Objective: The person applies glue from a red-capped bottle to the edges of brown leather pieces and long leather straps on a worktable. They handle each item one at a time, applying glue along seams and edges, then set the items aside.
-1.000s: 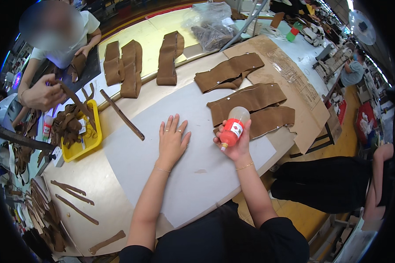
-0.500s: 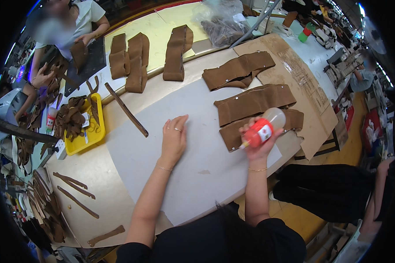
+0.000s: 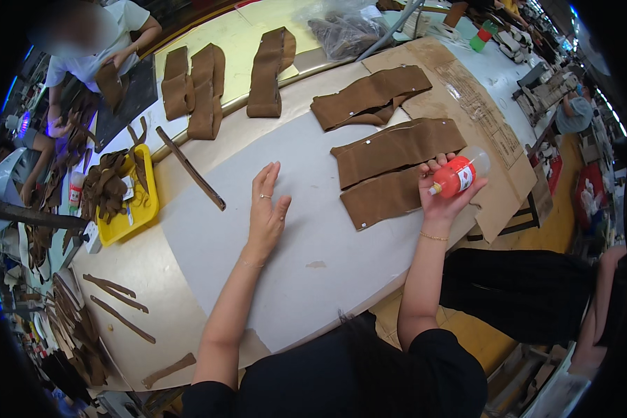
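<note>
My right hand (image 3: 447, 198) is wrapped round a squeeze bottle (image 3: 455, 175) with a red label, a clear end and a small nozzle pointing left. It is held tilted over the right end of a folded brown leather strip (image 3: 380, 203). Just beyond lie two more wide brown strips, a middle one (image 3: 397, 150) and a far one (image 3: 369, 97). My left hand (image 3: 267, 216) hovers over the grey sheet (image 3: 306, 279) with its fingers stretched and thumb apart, holding nothing. A thin dark brown strip (image 3: 191, 169) lies to its left.
A yellow basket (image 3: 148, 198) of brown pieces stands at the left. Narrow strips (image 3: 122, 319) lie near it on the table. Cardboard (image 3: 484, 118) covers the right side. More brown strips (image 3: 263, 83) lie at the back. One co-worker (image 3: 111, 49) sits far left; another person stands at right.
My right hand has moved right with the bottle, uncovering more of the nearest strip. My left hand has turned, its thumb now spread from the fingers. The whole view has shifted slightly.
</note>
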`<state>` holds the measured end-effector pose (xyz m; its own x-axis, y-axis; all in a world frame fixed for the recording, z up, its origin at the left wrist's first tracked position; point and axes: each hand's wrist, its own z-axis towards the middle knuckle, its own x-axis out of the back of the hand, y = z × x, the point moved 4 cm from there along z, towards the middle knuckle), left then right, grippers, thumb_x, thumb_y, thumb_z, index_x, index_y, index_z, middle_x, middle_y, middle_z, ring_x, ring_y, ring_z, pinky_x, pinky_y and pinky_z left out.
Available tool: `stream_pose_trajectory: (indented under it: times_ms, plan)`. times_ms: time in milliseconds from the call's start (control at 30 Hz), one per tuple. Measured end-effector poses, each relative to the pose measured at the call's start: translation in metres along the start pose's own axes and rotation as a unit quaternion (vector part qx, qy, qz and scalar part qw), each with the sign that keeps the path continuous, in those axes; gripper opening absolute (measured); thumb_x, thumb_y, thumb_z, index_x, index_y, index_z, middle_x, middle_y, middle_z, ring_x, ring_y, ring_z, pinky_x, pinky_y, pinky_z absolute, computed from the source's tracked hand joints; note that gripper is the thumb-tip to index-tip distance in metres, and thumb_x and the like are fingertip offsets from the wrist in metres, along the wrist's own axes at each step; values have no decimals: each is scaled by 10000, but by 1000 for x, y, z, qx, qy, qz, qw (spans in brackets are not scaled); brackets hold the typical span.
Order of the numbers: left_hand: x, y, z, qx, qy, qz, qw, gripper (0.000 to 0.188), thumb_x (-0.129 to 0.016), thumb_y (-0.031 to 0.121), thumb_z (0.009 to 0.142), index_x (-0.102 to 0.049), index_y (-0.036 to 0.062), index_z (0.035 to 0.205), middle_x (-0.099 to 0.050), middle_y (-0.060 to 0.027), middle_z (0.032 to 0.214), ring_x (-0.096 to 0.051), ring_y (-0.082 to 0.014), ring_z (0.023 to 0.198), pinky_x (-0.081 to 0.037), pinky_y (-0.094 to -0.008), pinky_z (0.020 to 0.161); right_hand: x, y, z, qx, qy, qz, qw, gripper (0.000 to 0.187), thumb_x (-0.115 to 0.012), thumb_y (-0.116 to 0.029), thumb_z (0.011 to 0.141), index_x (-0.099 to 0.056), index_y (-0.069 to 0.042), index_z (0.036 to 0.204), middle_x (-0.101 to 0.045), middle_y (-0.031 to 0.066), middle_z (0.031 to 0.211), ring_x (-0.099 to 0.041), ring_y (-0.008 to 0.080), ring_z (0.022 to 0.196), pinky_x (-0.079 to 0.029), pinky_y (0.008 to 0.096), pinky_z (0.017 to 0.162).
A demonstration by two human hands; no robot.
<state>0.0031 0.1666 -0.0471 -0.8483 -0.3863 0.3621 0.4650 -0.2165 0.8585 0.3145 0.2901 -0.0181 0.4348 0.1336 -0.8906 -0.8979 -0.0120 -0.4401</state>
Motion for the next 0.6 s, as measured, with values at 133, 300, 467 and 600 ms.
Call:
stream_pose_trajectory:
  times_ms: [133, 300, 467, 600]
  plan:
    - [-9, 4, 14, 32, -8, 37, 999, 551, -560, 395, 924, -463, 53, 1346, -311, -164, 1401, -489, -313, 1164, -389, -407, 999, 18, 16, 2, -30, 35, -9, 999, 755, -542, -752, 743, -547, -52, 1026, -587, 81, 872, -578, 222, 771, -470, 391, 771]
    - [-37, -15, 67, 93, -33, 38, 994, 537, -595, 323, 908, -463, 11, 1324, -312, -211, 1389, -564, -289, 1030, -451, -386, 926, 29, 31, 7, -79, 71, 19, 994, 739, -548, -740, 749, -560, -49, 1009, -605, 88, 857, -590, 235, 737, -473, 394, 726]
    - [-73, -44, 144, 254, -35, -94, 962, 646, -637, 310, 867, -407, -67, 1338, -564, -208, 1066, -626, -250, 824, -548, -342, 705, 34, 35, 11, -89, 84, 16, 992, 733, -545, -729, 761, -557, -39, 1009, -592, 88, 874, -573, 227, 771, -462, 384, 709]
    - [-92, -59, 175, 308, 3, -77, 948, 672, -711, 324, 768, -465, -119, 1209, -634, -194, 884, -645, -253, 726, -541, -358, 628, 32, 37, 10, -93, 90, 19, 991, 741, -542, -720, 771, -546, -26, 1029, -565, 88, 870, -543, 223, 770, -451, 365, 705]
